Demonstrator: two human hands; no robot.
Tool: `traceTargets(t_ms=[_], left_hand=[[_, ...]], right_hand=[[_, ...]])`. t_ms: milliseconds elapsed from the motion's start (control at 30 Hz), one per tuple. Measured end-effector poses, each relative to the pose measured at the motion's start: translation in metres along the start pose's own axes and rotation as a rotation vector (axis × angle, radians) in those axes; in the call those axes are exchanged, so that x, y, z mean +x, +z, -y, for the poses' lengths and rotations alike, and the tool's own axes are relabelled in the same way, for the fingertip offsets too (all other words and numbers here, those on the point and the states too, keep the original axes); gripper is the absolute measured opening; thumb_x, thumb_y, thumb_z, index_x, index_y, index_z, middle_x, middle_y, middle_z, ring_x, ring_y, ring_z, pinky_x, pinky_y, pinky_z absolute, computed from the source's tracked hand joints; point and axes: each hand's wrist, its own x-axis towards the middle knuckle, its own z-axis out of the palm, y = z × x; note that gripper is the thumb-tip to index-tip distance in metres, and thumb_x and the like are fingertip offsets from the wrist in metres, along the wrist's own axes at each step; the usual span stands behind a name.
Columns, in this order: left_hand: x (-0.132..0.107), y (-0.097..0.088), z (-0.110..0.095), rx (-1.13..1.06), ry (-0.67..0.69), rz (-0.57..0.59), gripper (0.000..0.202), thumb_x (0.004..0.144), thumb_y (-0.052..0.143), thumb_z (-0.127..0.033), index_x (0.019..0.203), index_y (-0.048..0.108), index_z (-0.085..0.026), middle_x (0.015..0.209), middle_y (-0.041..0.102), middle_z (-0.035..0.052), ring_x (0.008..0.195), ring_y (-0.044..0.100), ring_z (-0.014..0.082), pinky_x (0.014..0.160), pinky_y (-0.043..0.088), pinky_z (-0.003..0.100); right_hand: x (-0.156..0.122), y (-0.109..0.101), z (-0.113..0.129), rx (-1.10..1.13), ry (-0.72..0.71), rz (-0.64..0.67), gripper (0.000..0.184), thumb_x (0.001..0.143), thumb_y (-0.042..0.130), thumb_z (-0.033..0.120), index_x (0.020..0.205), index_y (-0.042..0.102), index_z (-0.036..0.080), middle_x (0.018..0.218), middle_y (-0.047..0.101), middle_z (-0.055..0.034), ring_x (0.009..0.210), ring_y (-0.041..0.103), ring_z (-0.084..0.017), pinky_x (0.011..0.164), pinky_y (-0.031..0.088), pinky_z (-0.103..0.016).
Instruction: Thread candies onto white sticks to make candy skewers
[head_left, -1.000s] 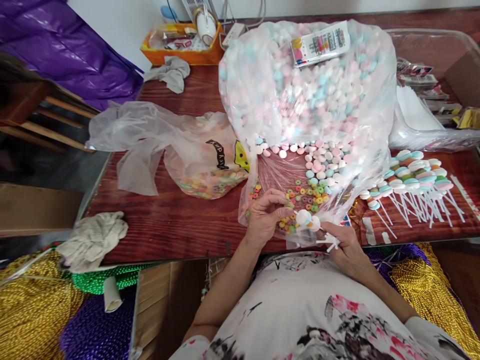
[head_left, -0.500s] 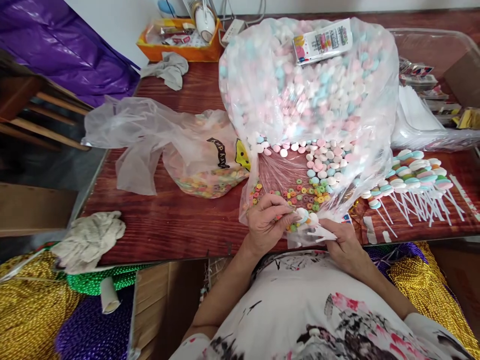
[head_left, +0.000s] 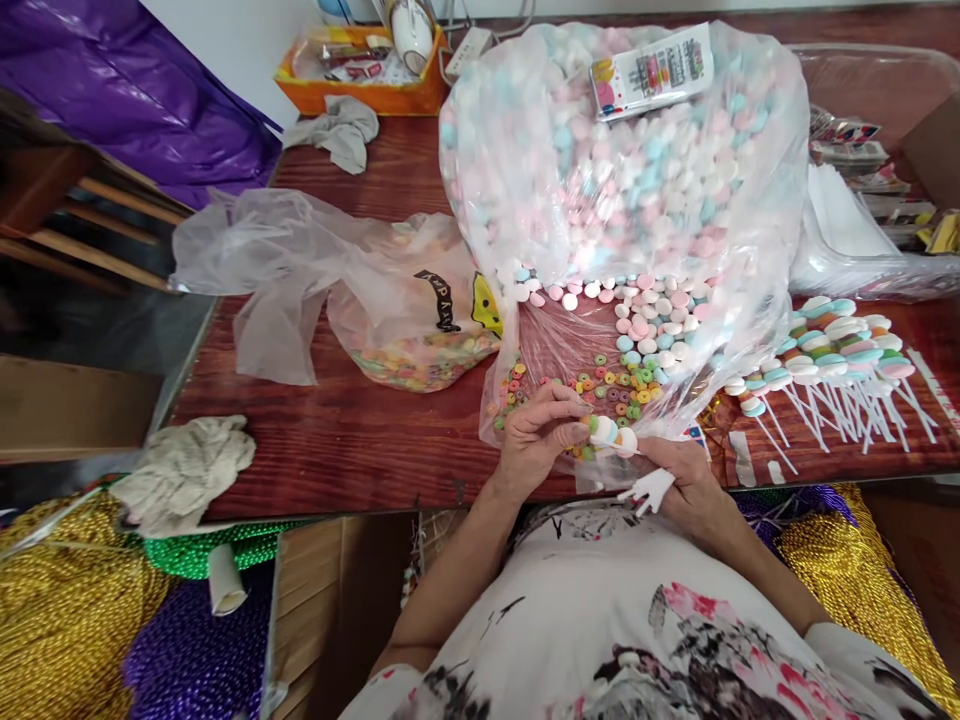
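In front of my body a short candy skewer [head_left: 613, 434] lies between my two hands, threaded with white and pale blue candies and small coloured rings. My left hand [head_left: 541, 436] is closed, thumb and fingertips pinching at the skewer's left end, where a green candy ring [head_left: 592, 424] shows. My right hand [head_left: 688, 482] grips the stick's other end, with several loose white sticks [head_left: 649, 490] poking out of the same hand. Just beyond are loose candy rings [head_left: 609, 396] and pastel candies [head_left: 645, 320], lying at the mouth of a large clear bag [head_left: 510, 160].
Finished-looking candy skewers [head_left: 840, 345] lie stacked at the right. A smaller bag of rings [head_left: 420, 340] stands left of the big bag. Farther off are an orange box [head_left: 360, 100], a clear plastic tub [head_left: 862, 265] and cloths [head_left: 184, 470]. Gold beads [head_left: 67, 610] hang below the edge.
A green ring now shows at the skewer's left end by my left fingertips. The loose sticks in my right hand have tilted downward. The view has shifted slightly.
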Motion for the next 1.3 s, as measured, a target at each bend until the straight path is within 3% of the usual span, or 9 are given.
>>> traceTargets(t_ms=[167, 367, 467, 667, 800, 900, 1000, 1100, 1300], left_hand=[[0.004, 0.004, -0.011, 0.059, 0.111, 0.11, 0.019, 0.084, 0.083, -0.028, 0.102, 0.083, -0.025, 0.09, 0.07, 0.0047, 0.082, 0.067, 0.0145, 0.073, 0.056, 0.026], [0.007, 0.002, -0.026, 0.229, 0.289, 0.307, 0.019, 0.089, 0.077, -0.02, 0.108, 0.079, -0.02, 0.086, 0.071, 0.0051, 0.076, 0.067, 0.0126, 0.07, 0.056, 0.023], [0.004, 0.001, -0.026, 0.226, 0.287, 0.355, 0.016, 0.091, 0.074, -0.021, 0.106, 0.078, -0.019, 0.084, 0.071, 0.0058, 0.073, 0.067, 0.0127, 0.068, 0.056, 0.023], [-0.006, 0.005, -0.02, 0.16, 0.185, 0.404, 0.019, 0.096, 0.069, -0.034, 0.102, 0.08, -0.019, 0.08, 0.07, 0.0064, 0.071, 0.066, 0.015, 0.067, 0.056, 0.027], [-0.01, 0.011, -0.019, 0.15, 0.105, 0.242, 0.02, 0.098, 0.066, -0.031, 0.108, 0.08, -0.021, 0.088, 0.071, 0.0066, 0.077, 0.068, 0.0143, 0.068, 0.056, 0.025], [-0.011, 0.013, -0.018, 0.195, 0.03, 0.049, 0.018, 0.092, 0.073, -0.027, 0.108, 0.081, -0.021, 0.087, 0.072, 0.0043, 0.077, 0.067, 0.0131, 0.069, 0.056, 0.024], [-0.011, 0.012, -0.016, 0.201, 0.035, -0.051, 0.018, 0.086, 0.08, -0.023, 0.103, 0.081, -0.021, 0.085, 0.074, 0.0031, 0.076, 0.069, 0.0134, 0.07, 0.058, 0.024], [-0.011, 0.009, -0.014, 0.238, 0.136, -0.053, 0.013, 0.085, 0.08, -0.018, 0.097, 0.082, -0.021, 0.09, 0.078, 0.0053, 0.084, 0.074, 0.0164, 0.078, 0.061, 0.028], [-0.016, 0.01, -0.012, 0.319, 0.3, 0.025, 0.031, 0.09, 0.071, -0.007, 0.114, 0.079, -0.025, 0.112, 0.08, 0.0069, 0.1, 0.077, 0.0177, 0.09, 0.063, 0.031]], right_hand=[[-0.005, 0.001, -0.016, -0.038, -0.169, -0.008, 0.031, 0.101, 0.049, 0.014, 0.126, 0.067, 0.02, 0.074, 0.068, -0.0029, 0.064, 0.061, -0.018, 0.06, 0.043, -0.028], [-0.012, -0.009, -0.029, -0.168, -0.249, 0.012, 0.031, 0.103, 0.05, 0.022, 0.131, 0.063, 0.018, 0.071, 0.058, -0.0012, 0.057, 0.05, -0.017, 0.054, 0.033, -0.029], [-0.015, -0.009, -0.032, -0.169, -0.289, 0.02, 0.029, 0.104, 0.05, 0.026, 0.129, 0.063, 0.017, 0.068, 0.055, 0.0, 0.056, 0.047, -0.016, 0.054, 0.03, -0.03], [-0.016, -0.006, -0.026, -0.171, -0.296, 0.005, 0.023, 0.103, 0.047, 0.016, 0.117, 0.065, 0.019, 0.066, 0.054, 0.0008, 0.055, 0.047, -0.015, 0.054, 0.032, -0.029], [-0.011, -0.007, -0.021, -0.151, -0.211, -0.001, 0.022, 0.101, 0.05, 0.014, 0.116, 0.065, 0.019, 0.073, 0.063, -0.0014, 0.058, 0.054, -0.016, 0.056, 0.037, -0.028], [-0.007, -0.007, -0.019, -0.174, -0.173, 0.002, 0.024, 0.099, 0.051, 0.011, 0.115, 0.065, 0.019, 0.076, 0.066, -0.003, 0.062, 0.057, -0.017, 0.058, 0.038, -0.028], [-0.005, -0.006, -0.017, -0.207, -0.156, 0.029, 0.026, 0.096, 0.049, 0.009, 0.114, 0.066, 0.018, 0.074, 0.066, -0.0031, 0.059, 0.055, -0.017, 0.057, 0.035, -0.029], [-0.004, -0.005, -0.015, -0.233, -0.11, 0.055, 0.028, 0.094, 0.047, 0.008, 0.111, 0.066, 0.017, 0.073, 0.067, -0.0039, 0.059, 0.056, -0.018, 0.058, 0.037, -0.03], [-0.007, -0.004, -0.008, -0.259, -0.064, 0.042, 0.027, 0.09, 0.048, 0.007, 0.106, 0.067, 0.016, 0.075, 0.069, -0.0047, 0.061, 0.059, -0.018, 0.059, 0.038, -0.029]])
